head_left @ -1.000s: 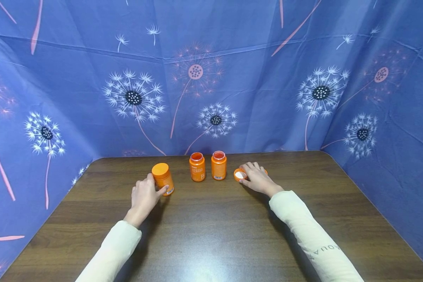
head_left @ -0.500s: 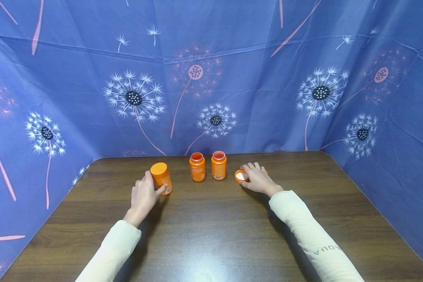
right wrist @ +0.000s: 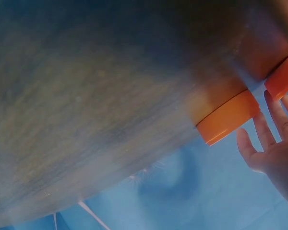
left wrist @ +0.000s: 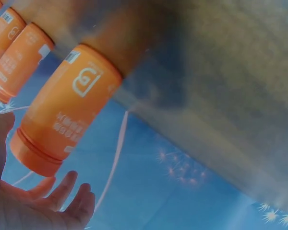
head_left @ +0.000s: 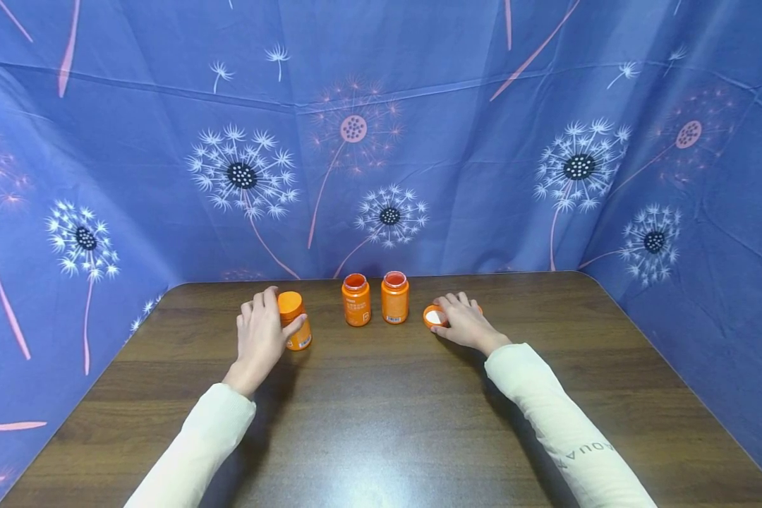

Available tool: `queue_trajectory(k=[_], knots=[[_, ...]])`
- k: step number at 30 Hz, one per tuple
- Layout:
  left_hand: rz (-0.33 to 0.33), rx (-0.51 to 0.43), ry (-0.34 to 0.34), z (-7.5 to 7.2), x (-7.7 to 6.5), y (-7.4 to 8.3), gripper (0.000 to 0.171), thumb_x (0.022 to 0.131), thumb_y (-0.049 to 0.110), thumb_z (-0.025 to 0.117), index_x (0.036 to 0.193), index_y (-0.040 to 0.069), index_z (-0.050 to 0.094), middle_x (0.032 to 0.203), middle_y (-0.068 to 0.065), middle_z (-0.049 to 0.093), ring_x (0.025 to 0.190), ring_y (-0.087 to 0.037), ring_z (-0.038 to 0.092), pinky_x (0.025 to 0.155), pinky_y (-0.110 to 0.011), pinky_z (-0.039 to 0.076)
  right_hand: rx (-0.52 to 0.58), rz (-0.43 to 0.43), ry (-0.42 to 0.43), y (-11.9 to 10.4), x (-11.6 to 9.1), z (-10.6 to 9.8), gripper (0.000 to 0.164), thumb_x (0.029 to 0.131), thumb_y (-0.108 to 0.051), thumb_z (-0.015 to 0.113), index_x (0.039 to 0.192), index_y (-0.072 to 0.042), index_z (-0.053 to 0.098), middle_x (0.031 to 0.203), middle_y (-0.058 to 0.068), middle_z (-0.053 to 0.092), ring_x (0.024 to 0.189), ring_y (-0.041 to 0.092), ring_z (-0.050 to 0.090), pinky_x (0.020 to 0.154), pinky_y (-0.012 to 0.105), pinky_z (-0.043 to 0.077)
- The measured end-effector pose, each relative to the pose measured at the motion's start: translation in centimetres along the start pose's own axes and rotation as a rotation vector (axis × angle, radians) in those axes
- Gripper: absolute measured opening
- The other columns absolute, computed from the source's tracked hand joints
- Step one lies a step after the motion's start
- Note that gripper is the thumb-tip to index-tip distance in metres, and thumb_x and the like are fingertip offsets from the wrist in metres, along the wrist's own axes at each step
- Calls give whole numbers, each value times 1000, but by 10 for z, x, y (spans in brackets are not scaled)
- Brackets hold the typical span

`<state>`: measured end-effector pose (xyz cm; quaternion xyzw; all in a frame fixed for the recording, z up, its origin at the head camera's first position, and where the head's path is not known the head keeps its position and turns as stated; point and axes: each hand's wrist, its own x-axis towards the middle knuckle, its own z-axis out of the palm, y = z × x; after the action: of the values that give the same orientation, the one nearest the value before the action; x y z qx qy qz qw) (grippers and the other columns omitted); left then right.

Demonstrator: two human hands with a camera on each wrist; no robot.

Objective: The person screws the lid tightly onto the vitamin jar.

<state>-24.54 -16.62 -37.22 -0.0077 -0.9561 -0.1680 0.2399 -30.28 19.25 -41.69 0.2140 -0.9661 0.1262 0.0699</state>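
Observation:
In the head view, a capped orange bottle (head_left: 300,333) stands upright at the left. My left hand (head_left: 259,340) is at its near left side, fingers raised and spread by its cap (head_left: 290,303). In the left wrist view the thumb and fingers lie loosely around that cap, without a grip on it. My right hand (head_left: 465,324) rests over two loose orange caps, fingers fairly straight. One cap (head_left: 434,316) shows its white inside to the left of the hand; the other cap (right wrist: 229,117) is mostly hidden under the hand in the head view.
Two uncapped orange bottles stand side by side at the table's back edge, the left one (head_left: 356,303) and the right one (head_left: 395,300). Behind the brown wooden table (head_left: 381,402) hangs a blue dandelion-print cloth (head_left: 457,176), which also closes both sides.
My left hand has loosened from the capped bottle and its fingers have risen towards the cap. The bottle has shifted slightly. At the caps, my right hand has barely moved.

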Motion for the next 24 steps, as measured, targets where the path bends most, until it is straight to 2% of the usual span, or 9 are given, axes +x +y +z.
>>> queue_trajectory(k=[9,13,24], knots=[[123,67,83,-4,8,18,67,74,43,71,118,-1,46,109,-22,53,96,-44,47,79,-51,36,-1,4,1,-1,-1,-2,55,78,-33,69,121,-4,51,119,13,52,106,32,41,82,47,33],[150,72,74,-1,10,27,65,76,43,70,117,0,46,110,-20,54,98,-43,47,81,-51,37,10,11,4,-2,-2,-4,56,78,-33,69,121,-3,51,119,13,51,107,32,40,82,47,33],[208,73,51,9,13,51,60,77,40,70,118,2,48,107,-18,57,97,-39,48,80,-47,36,-3,-12,86,-6,-3,-8,53,74,-34,70,116,-4,56,111,11,53,105,31,41,82,46,34]])
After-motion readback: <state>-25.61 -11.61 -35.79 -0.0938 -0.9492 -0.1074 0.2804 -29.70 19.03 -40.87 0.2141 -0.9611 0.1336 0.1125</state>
